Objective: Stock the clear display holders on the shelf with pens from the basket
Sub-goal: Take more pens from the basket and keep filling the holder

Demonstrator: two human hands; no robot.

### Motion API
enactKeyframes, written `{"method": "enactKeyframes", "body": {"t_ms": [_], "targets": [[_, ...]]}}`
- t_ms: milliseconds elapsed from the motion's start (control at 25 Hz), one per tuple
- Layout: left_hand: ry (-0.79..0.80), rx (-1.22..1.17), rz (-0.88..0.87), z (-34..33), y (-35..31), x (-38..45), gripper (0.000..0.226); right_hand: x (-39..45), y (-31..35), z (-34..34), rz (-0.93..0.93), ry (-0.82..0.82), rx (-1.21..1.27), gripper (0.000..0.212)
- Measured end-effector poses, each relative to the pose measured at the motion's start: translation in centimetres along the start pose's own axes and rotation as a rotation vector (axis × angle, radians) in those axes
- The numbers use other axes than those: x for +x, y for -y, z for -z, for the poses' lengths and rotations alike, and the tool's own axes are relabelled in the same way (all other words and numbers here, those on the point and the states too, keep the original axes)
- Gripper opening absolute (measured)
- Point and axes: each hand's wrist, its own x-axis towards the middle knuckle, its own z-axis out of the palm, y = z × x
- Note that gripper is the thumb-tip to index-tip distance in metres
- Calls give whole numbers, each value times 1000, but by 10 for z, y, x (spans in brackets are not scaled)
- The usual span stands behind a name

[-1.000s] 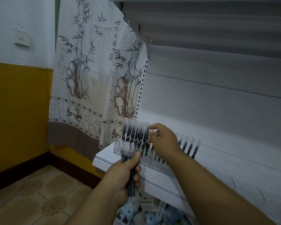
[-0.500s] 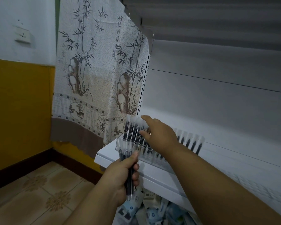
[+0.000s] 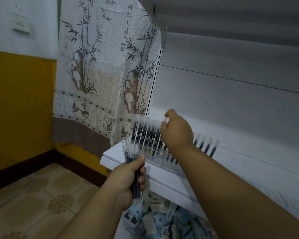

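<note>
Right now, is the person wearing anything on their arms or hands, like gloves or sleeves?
No. Both forearms are bare all the way to the bottom edge of the picture, with no sleeves showing. The left hand and the right hand have no gloves, and no rings, watch or bracelets are visible. The fingernails that show look short and plain.

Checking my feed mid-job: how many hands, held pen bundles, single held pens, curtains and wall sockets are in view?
Hands: 2 (left hand, right hand)
Pen bundle in left grip: 1
Single pen in right grip: 1
Curtain: 1
Wall socket: 1
Total: 6
</note>
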Motion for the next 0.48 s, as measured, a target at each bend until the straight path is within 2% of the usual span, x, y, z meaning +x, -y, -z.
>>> {"method": "enactKeyframes", "body": {"t_ms": [120, 280, 400, 480], "targets": [[11, 3, -3, 0, 1, 0, 27, -1, -1, 3, 52, 46, -79, 13], [17, -7, -1, 0, 4, 2, 28, 2, 4, 8, 92, 67, -149, 14], [18, -8, 5, 1, 5, 2, 28, -8, 8, 5, 115, 41, -111, 13], [11, -14, 5, 1, 5, 2, 27, -9, 8, 4, 65, 19, -60, 11]]}}
